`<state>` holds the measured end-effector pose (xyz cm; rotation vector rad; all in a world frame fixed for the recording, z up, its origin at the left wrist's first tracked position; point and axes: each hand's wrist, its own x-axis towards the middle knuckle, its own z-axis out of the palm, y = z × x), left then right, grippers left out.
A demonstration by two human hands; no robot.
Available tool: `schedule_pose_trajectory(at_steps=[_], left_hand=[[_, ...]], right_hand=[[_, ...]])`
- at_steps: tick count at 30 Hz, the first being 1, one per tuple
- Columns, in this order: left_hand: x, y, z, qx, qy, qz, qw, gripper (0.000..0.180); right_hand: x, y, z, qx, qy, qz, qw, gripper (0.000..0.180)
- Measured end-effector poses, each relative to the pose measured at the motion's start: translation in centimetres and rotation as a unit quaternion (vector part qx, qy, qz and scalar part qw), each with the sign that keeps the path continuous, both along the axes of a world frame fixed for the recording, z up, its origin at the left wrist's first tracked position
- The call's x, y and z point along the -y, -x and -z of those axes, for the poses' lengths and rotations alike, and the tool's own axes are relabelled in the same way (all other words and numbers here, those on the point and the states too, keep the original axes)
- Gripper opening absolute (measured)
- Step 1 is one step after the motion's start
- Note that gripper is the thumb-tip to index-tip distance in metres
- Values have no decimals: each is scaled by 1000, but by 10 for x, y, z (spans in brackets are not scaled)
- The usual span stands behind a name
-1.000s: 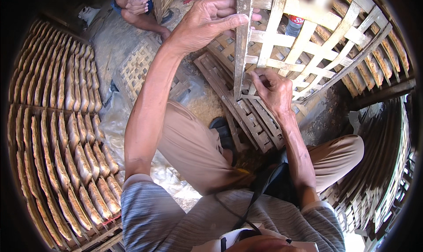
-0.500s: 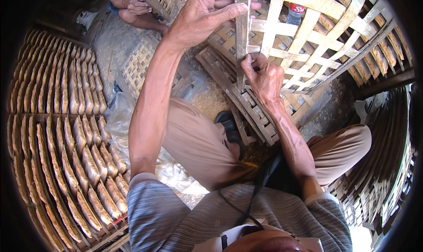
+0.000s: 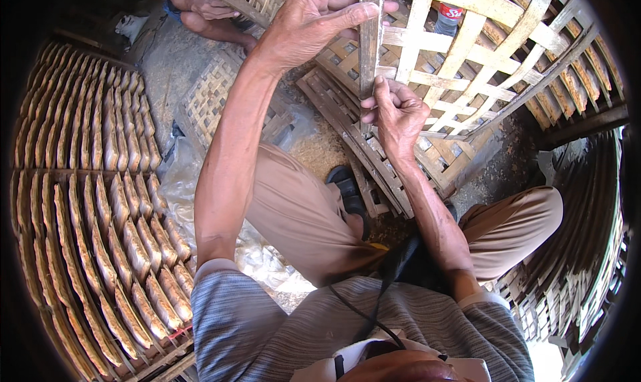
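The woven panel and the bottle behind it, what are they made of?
The woven panel looks like bare bamboo or wood: flat tan strips criss-cross inside a rough, greyish frame. The bottle seems smooth plastic, see-through below its red label, but could be glass.

Pale straw and honey tones run along the woven panel (image 3: 461,48), its strips crossing in an open lattice, and here's its edge rail (image 3: 368,48) in weathered grey-brown! Through the gaps flashes red: a bottle (image 3: 449,18) with a red label marked in white. Down to the floor panel (image 3: 210,98), a tan checkered weave. The wooden stack (image 3: 334,118) goes darker brown. Over on the left, the slabs (image 3: 139,248) show off-white faces and toasted orange-brown edges, row upon striped row. Tan-brown trousers (image 3: 300,215), a black sandal (image 3: 344,185), and a blue-grey shirt (image 3: 247,322), finely streaked!
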<state>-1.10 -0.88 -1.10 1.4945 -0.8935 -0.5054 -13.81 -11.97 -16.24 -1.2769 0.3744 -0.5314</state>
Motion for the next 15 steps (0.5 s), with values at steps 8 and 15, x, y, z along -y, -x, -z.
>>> schedule_pose_trajectory(at_steps=[8,15], left_hand=[[-1,0,6,14,43,-4,999,37],[2,-6,8,9,41,14,999,35]], right_hand=[[15,-2,23,-5,366,60,929,18],[22,7,28,9,233,-10,972,13]])
